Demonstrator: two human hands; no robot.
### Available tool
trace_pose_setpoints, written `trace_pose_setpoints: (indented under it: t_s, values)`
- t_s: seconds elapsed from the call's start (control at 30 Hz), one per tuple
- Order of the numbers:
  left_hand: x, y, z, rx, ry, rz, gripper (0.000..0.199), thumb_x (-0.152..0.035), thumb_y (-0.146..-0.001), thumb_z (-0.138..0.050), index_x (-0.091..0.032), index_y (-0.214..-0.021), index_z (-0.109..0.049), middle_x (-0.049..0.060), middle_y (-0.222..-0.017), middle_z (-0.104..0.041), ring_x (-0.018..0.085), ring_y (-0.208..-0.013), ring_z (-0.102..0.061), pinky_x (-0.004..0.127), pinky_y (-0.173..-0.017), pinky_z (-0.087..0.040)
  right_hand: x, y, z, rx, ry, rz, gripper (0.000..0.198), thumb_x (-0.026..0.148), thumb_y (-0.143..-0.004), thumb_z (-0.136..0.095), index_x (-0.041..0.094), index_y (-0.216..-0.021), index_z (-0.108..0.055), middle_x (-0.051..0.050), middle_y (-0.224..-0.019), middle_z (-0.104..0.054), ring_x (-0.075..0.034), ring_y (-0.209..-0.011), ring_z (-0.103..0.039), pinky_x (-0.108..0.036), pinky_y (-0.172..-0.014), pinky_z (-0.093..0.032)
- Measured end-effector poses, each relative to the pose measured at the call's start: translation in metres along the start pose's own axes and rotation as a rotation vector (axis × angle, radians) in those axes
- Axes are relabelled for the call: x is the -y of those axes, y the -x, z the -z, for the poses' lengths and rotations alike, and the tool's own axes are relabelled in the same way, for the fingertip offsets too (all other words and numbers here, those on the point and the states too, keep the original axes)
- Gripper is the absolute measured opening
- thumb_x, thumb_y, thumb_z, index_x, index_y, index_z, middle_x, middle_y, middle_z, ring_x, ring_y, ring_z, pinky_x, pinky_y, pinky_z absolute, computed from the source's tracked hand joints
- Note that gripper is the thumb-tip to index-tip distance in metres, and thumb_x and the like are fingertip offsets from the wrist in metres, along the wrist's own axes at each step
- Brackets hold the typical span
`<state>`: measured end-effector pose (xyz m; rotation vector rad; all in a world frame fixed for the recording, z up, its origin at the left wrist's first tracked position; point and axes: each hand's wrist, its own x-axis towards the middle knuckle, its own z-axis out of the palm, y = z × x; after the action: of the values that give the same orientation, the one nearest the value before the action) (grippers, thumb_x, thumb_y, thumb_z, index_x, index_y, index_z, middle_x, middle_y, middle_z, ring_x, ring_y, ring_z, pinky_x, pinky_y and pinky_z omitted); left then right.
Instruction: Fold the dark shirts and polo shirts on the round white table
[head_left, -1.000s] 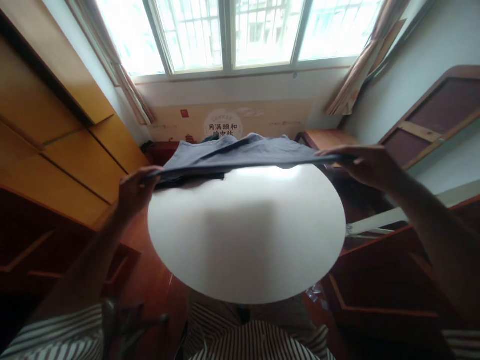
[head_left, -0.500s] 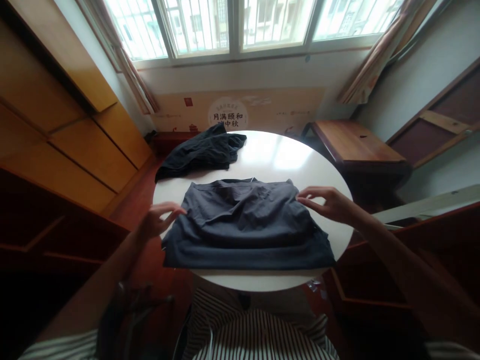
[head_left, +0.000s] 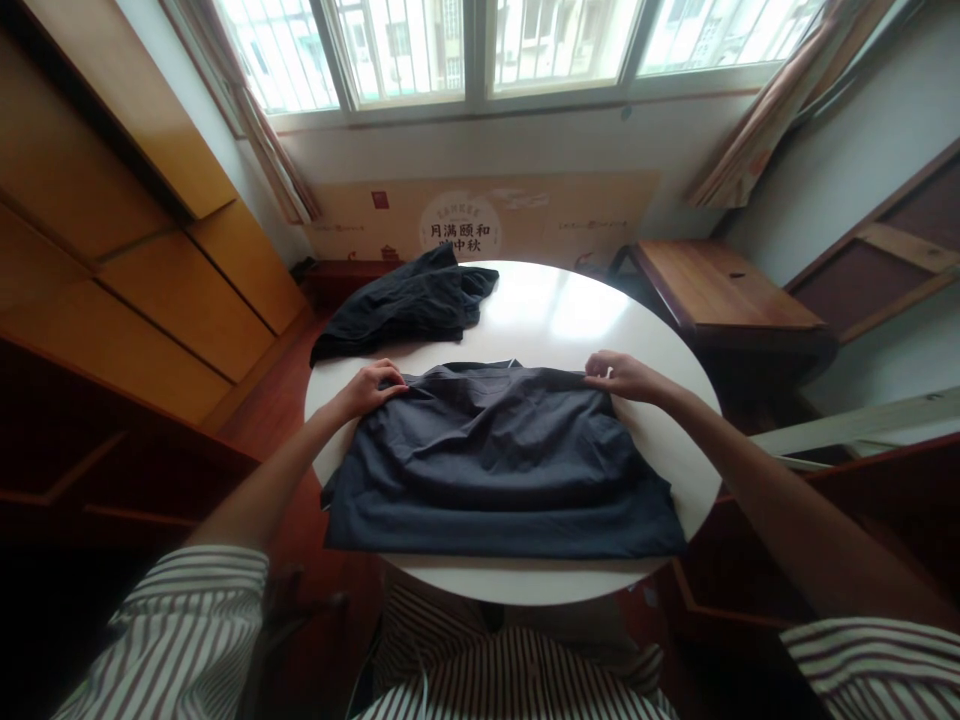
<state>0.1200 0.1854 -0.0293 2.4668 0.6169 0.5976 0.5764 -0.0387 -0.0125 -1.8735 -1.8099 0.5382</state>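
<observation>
A dark grey-blue garment, folded over and wrinkled in the middle, lies across the front of the white round table. Its exact kind is hard to tell from the folds. At its far left corner my left hand pinches the top edge between thumb and fingers. My right hand is closed on the far right corner of the same edge. A narrow white bit shows at the middle of that edge. The garment's lower fold runs along the near side of the table.
A crumpled black garment lies at the table's back left. Beyond the table's right side stands a wooden side table. Yellow-brown cabinets line the left, and a window with curtains is ahead.
Both hands have moved away from me, from the garment's sides to its far corners, and now grip them. The black garment stays where it was.
</observation>
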Motion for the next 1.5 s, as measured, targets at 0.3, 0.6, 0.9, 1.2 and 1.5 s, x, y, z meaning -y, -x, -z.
trace_pose_setpoints:
  t_s: [0.3,0.6,0.9,1.2,1.5]
  values:
    - [0.002,0.001,0.008,-0.122,0.129,0.166,0.045,-0.062,-0.088,-0.055,-0.018,-0.097,-0.06,0.006,-0.088,-0.068,0.02,-0.083,-0.065,0.029,-0.074,-0.05,0.004,0.005,0.002,-0.178,-0.366,-0.058,0.052,0.069,-0.069,-0.073,0.02,-0.079,-0.059,-0.006,-0.082,-0.064,-0.021,-0.079,-0.061,-0.034,-0.074,-0.05]
    - [0.016,-0.008,0.028,0.159,0.235,0.288,0.05,-0.065,-0.073,-0.07,-0.016,-0.081,-0.071,0.004,-0.077,-0.069,0.017,-0.071,-0.061,0.025,-0.064,-0.047,-0.003,0.004,0.005,-0.047,-0.29,-0.051,0.06,0.075,-0.064,-0.074,0.016,-0.076,-0.068,-0.008,-0.087,-0.062,-0.017,-0.075,-0.055,-0.031,-0.069,-0.046]
    - [0.017,-0.007,0.023,-0.068,0.285,0.345,0.058,-0.073,-0.069,-0.069,-0.016,-0.081,-0.068,0.003,-0.073,-0.067,0.015,-0.066,-0.058,0.023,-0.058,-0.043,-0.013,-0.004,0.003,-0.145,-0.298,-0.185,0.066,0.086,-0.066,-0.06,0.02,-0.066,-0.061,-0.004,-0.066,-0.06,-0.017,-0.065,-0.053,-0.03,-0.061,-0.044]
    - [-0.026,-0.013,-0.004,-0.174,-0.261,0.198,0.036,-0.045,-0.089,-0.057,-0.015,-0.103,-0.072,0.013,-0.106,-0.07,0.029,-0.103,-0.063,0.045,-0.097,-0.048,0.061,-0.005,-0.03,-0.338,0.267,0.006,0.054,0.05,-0.096,-0.043,0.009,-0.125,-0.063,-0.022,-0.124,-0.064,-0.035,-0.115,-0.059,-0.05,-0.102,-0.044]
    - [-0.086,0.011,-0.074,0.247,-0.394,-0.011,0.06,-0.051,-0.1,-0.042,-0.03,-0.155,-0.033,0.007,-0.161,-0.031,0.03,-0.149,-0.028,0.055,-0.121,-0.018,0.116,0.033,-0.114,-0.052,0.496,0.068,0.07,0.063,-0.097,-0.033,0.023,-0.156,-0.036,-0.012,-0.161,-0.03,-0.041,-0.147,-0.025,-0.062,-0.116,-0.023]
